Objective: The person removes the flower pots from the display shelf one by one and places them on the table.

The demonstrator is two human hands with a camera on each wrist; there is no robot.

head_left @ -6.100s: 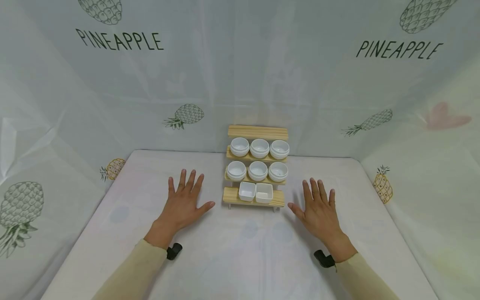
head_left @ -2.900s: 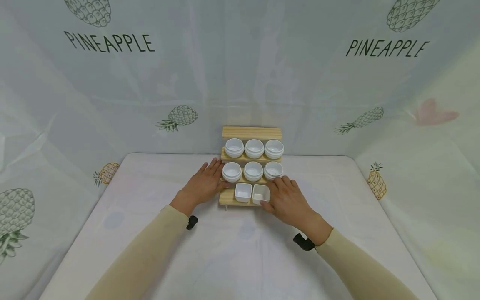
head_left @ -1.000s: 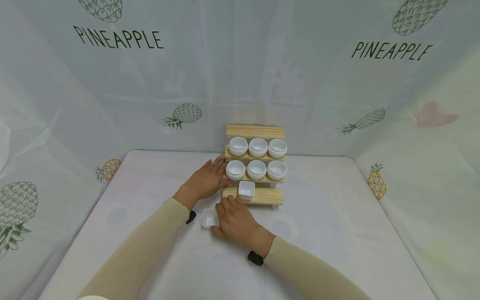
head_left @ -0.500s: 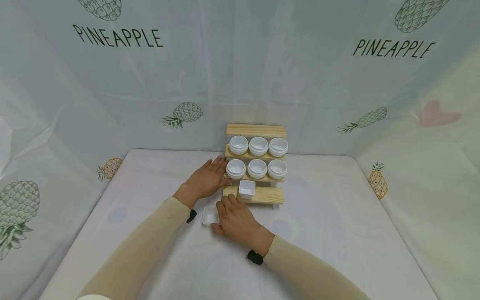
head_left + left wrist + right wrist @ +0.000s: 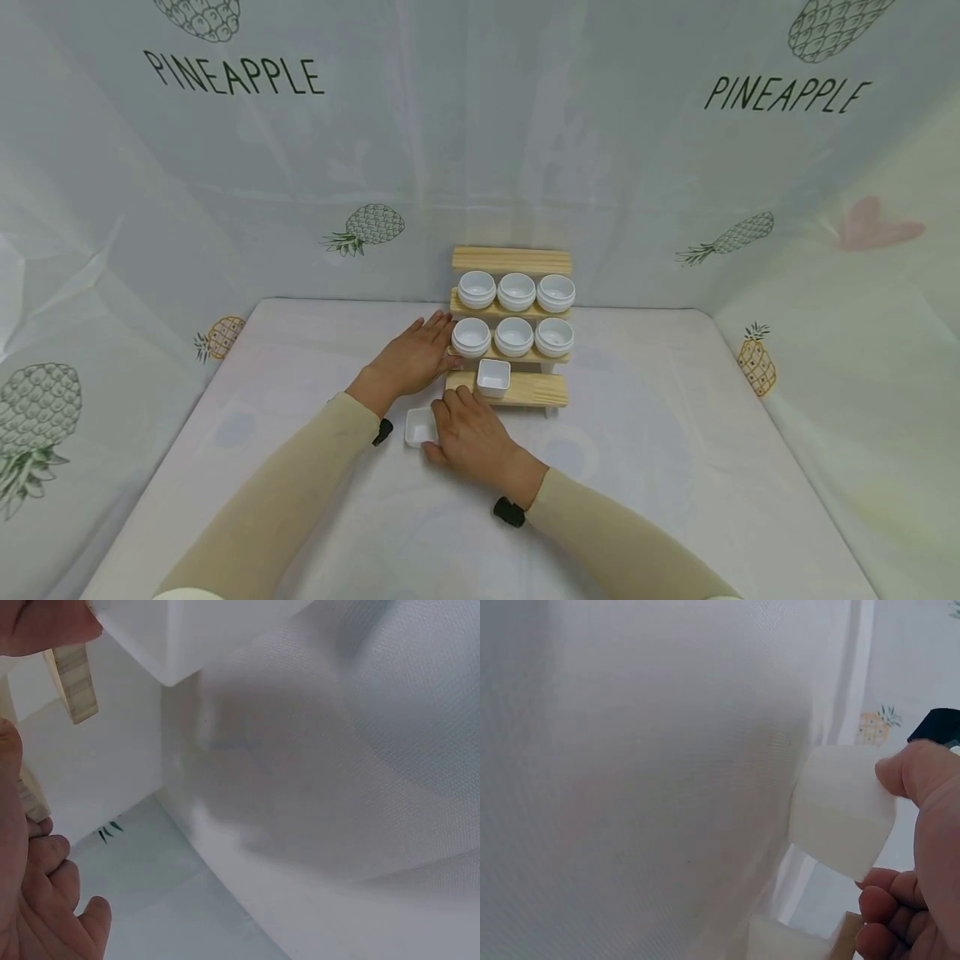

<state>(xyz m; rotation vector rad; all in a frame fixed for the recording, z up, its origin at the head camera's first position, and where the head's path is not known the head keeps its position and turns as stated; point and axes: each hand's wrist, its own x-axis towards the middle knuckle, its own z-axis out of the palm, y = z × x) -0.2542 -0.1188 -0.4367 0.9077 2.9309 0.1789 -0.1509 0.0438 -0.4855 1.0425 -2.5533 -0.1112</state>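
Note:
My right hand pinches a small white square dish by its right side, thumb in front and fingers behind. The dish sits low at the table, left of the rack's front, and its right part is hidden by the fingers. In the right wrist view, the thumb lies against the upper side of this dish. My left hand rests along the left side of a tiered wooden rack, fingers straight and thumb near the middle tier. A second square dish stands on the rack's lowest tier, left of its middle.
Three round white bowls stand on the upper tier, and three more bowls on the tier below. The top wooden board bears nothing. A pineapple-print cloth hangs behind the white-covered table.
Both hands have moved in from the table's sides. My right hand has taken the right square dish off the lowest tier and carried it left and forward; my left hand has come to the rack.

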